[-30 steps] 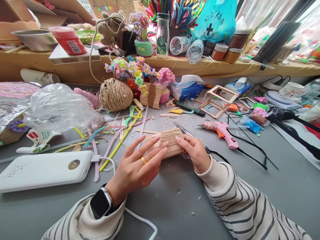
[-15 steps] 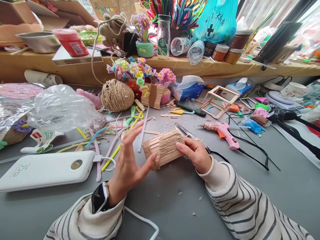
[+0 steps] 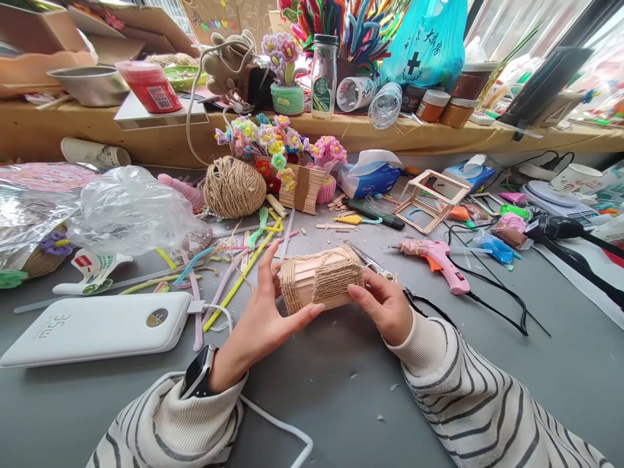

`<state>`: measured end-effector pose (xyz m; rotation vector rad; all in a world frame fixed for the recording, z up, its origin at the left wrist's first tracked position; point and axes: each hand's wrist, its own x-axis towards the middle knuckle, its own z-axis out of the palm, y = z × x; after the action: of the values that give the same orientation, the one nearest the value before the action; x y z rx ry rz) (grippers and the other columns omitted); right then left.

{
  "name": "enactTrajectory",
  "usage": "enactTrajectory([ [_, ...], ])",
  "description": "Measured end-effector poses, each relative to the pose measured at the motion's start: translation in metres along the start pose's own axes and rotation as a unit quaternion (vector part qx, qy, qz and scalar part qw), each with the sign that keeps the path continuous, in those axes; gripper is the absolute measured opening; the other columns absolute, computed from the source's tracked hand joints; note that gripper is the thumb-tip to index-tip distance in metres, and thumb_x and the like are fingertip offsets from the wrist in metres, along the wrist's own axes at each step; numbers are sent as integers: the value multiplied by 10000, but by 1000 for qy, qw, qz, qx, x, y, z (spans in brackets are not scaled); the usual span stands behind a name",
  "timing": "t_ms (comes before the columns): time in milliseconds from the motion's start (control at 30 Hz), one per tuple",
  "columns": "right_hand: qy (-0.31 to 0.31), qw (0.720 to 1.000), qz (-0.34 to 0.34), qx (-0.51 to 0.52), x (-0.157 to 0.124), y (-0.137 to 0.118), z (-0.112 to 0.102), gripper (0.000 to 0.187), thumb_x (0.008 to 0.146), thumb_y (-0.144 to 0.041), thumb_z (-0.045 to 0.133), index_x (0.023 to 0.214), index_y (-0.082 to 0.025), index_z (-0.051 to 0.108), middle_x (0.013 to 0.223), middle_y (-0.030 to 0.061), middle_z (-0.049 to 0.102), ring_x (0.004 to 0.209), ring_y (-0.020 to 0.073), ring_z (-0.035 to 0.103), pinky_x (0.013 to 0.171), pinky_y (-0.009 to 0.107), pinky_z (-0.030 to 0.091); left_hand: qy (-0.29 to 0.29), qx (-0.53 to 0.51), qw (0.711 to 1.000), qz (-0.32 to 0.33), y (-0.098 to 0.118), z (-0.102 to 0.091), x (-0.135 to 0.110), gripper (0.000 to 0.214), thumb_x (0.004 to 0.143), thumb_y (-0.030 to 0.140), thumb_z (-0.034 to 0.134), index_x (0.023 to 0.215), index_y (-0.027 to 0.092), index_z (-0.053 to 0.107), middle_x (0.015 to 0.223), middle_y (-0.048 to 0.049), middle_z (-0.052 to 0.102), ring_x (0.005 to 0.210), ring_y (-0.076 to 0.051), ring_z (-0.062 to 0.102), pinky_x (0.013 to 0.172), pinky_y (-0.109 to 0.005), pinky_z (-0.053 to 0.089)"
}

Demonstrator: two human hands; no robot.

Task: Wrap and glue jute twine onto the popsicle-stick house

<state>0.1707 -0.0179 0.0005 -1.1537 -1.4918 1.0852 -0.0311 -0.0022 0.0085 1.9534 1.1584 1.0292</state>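
Observation:
A small craft-stick box (image 3: 305,283) wrapped in bands of jute twine is held up in front of me, with bare pale sticks showing between the bands. My right hand (image 3: 387,305) pinches its right end, thumb on the front face. Around the left end curves my left hand (image 3: 268,309), thumb along the lower edge and fingertips partly hidden behind the box. Scissors (image 3: 368,260) lie just beyond it, partly covered by the box and my right hand. A ball of jute twine (image 3: 234,186) sits farther back.
Right of my hands lies a pink glue gun (image 3: 439,260) with a black cord. A white power bank (image 3: 97,328) with a cable is at left. Behind stand a wooden stick frame (image 3: 431,201), a tissue pack (image 3: 369,174) and pipe-cleaner flowers (image 3: 268,143). Pipe cleaners (image 3: 244,279) litter the left side.
My left hand has moved in from beside the box and closed around its left end. The box has turned slightly, while my right hand keeps its pinch.

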Motion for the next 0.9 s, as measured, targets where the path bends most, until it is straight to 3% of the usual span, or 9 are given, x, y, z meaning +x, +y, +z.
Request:
enactTrajectory([
  [233,-17,1000,-2,6,0,1,2,297,803,-468,520,665,-204,527,690,16,462,755,182,491,723,320,426,38,52,998,10,-1,-1,-1,828,760,381,626,1395,238,114,1132,-136,532,997,-248,612,741,-358,565],
  [567,-30,999,-19,10,-1,1,3,235,820,-436,517,749,-217,564,701,10,453,683,161,451,737,325,428,50,36,998,13,0,-1,-1,855,743,363,638,1393,234,98,1107,-119,530,941,-224,630,712,-326,566],
  [733,-32,999,-26,9,-1,0,3,245,816,-427,522,696,-213,532,683,12,445,678,165,452,735,329,430,53,44,997,24,-1,-2,-2,843,751,378,623,1389,221,96,1090,-108,537,930,-217,631,729,-326,558],
  [900,-33,999,-25,15,-1,-1,5,266,814,-431,524,673,-205,513,678,12,443,659,155,445,695,313,426,45,1,998,-36,1,-2,-1,837,722,393,641,1374,221,143,1126,-108,524,991,-234,607,768,-345,548],
])
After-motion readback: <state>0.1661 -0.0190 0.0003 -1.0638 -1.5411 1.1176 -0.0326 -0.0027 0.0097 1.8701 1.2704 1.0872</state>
